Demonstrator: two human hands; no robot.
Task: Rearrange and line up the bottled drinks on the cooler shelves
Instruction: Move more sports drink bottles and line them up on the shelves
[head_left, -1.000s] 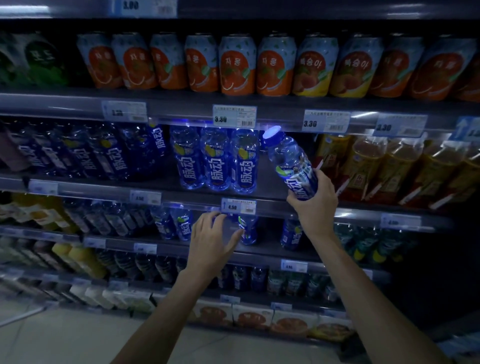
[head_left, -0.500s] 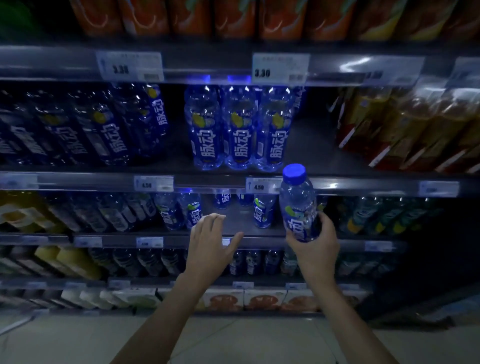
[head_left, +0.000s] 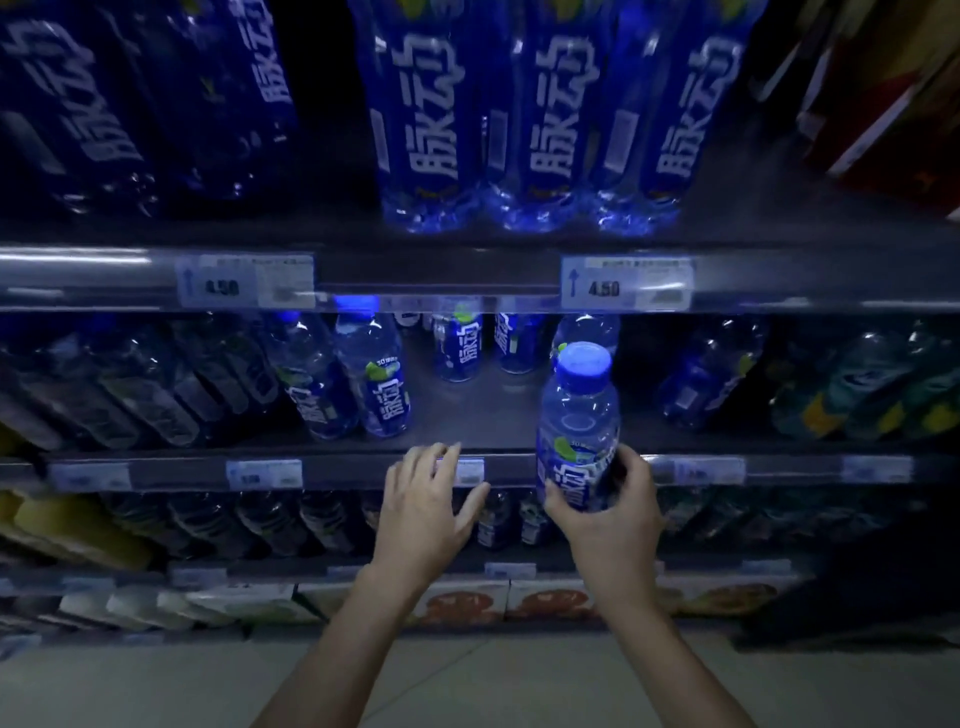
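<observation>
A: Where's the bottle (head_left: 577, 415) rn?
B: In the right hand (head_left: 605, 512), upright, blue cap on top. Fingers and thumb wrapped round its lower half, label partly covered. It's held in front of the middle shelf (head_left: 467, 415), right by the front rail, w/ its base below the shelf edge.
A: And the left hand (head_left: 423, 512)?
B: Holding nothing, fingers spread, palm facing away, just in front of the price tag (head_left: 470, 470) on that rail. Can't tell if it's touching.
A: Shelf itself?
B: Gap in the middle: two blue bottles (head_left: 358, 384) leaning at the left of it, a couple more (head_left: 460, 343) standing at the back. Above, three big blue bottles (head_left: 530, 119) side by side, touching, over the 4.50 tags (head_left: 626, 283).
</observation>
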